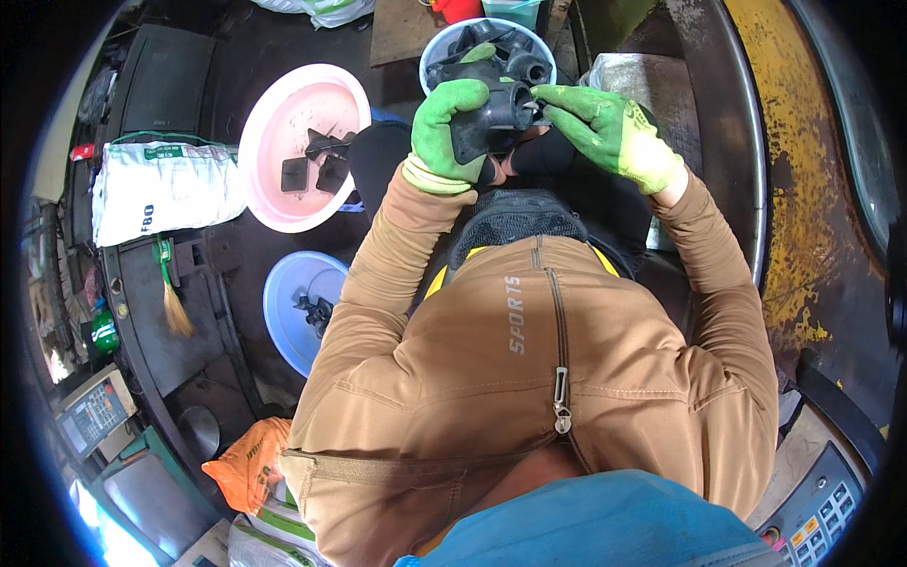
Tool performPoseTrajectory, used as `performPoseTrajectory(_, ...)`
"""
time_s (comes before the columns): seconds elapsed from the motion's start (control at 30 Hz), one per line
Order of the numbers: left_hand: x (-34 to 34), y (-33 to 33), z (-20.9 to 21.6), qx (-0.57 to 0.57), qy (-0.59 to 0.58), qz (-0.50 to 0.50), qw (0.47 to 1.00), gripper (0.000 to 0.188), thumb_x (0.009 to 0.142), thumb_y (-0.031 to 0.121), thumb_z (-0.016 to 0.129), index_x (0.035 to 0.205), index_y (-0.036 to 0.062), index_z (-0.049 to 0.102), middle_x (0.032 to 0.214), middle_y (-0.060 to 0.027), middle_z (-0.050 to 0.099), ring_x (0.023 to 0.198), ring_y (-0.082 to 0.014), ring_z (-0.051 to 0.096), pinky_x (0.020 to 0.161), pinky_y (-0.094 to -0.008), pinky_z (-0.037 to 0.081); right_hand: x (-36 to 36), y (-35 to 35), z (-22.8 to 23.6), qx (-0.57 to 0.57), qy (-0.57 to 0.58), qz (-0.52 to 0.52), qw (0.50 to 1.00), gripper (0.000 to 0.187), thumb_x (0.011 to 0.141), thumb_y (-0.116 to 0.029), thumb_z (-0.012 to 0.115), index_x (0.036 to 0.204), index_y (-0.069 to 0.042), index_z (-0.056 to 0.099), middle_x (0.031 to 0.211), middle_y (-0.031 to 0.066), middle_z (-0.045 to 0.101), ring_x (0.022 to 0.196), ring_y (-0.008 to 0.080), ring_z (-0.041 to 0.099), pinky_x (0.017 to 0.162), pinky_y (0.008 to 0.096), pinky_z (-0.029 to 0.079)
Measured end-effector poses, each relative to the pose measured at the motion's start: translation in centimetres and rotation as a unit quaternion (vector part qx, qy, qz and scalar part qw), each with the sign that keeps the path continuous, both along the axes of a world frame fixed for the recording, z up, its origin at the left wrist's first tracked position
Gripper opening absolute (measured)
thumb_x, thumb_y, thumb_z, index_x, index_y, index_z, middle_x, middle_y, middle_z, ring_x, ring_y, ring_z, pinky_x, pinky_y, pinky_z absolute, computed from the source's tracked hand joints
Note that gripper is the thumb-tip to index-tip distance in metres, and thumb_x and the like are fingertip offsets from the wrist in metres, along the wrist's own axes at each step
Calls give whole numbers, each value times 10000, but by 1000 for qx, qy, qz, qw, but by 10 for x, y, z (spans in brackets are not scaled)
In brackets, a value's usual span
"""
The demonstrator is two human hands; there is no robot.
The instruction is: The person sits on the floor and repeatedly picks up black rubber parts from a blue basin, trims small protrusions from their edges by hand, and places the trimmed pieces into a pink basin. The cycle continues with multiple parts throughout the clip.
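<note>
In front of my chest, a black plastic part [495, 111] with a round tube opening is gripped by my left hand [450, 132], which wears a green and yellow glove. The thumb and fingers wrap round its left side and top. My right hand [605, 128], gloved the same way, has its fingertips pressed together at the tube's rim. A small, thin, light-coloured thing shows at those fingertips, too small to name. Just beyond my hands stands a pale blue basin [431, 57] heaped with similar black plastic parts [527, 66].
To the left lies a pink basin [260, 151] with several black pieces [326, 161]. Nearer me, a blue basin [283, 312] holds small black scraps [315, 312]. A white sack [165, 189] and a small brush [175, 307] are farther left. A worn yellow machine panel [794, 189] rises on the right.
</note>
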State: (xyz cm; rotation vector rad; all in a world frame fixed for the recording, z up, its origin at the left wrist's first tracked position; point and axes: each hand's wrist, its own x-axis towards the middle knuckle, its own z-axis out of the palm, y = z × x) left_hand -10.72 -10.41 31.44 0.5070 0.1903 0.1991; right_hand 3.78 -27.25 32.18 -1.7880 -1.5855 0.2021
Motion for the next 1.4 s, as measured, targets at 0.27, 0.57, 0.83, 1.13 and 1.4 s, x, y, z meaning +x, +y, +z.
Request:
performPoseTrajectory(0.27,8,6,-11,188,-83,113,972,745,733,103,596,1442,31,381,1166,-125,558,1029,-273,624,926,-396,529,-22,6,-8,-56,306,-79,947,385,973,-197,554,1278,35,579,1144,178,671,1012,217,662,872,305,511)
performPoseTrajectory(0.57,18,19,-19,492,-207,219,816,893,753,289,804,1465,58,317,1300,-136,487,1159,-238,519,976,-360,458,-40,7,14,-24,426,-49,903,417,996,-276,549,1292,17,577,689,-32,520,595,34,438,506,200,337)
performPoseTrajectory(0.83,16,41,-8,677,-287,293,611,820,768,234,739,1455,111,309,1305,-227,423,1139,-332,504,966,-453,458,-48,-9,54,-107,768,54,629,297,1007,-288,494,1131,-47,616,647,-75,446,512,20,355,452,168,265)
performPoseTrajectory(1.13,23,20,-5,715,-301,289,561,1001,804,354,785,1535,241,111,1444,-254,321,1299,-407,422,1059,-521,392,-24,14,43,20,584,-29,811,425,1009,-376,484,1240,-49,623,735,-44,567,540,-1,405,452,159,275)
performPoseTrajectory(1.4,6,-20,-21,264,-199,-6,944,948,830,193,758,1534,220,124,1445,-116,370,1263,-288,492,992,-489,495,6,17,29,36,308,-10,951,266,915,-144,627,1139,-10,679,970,21,685,900,58,589,801,258,498)
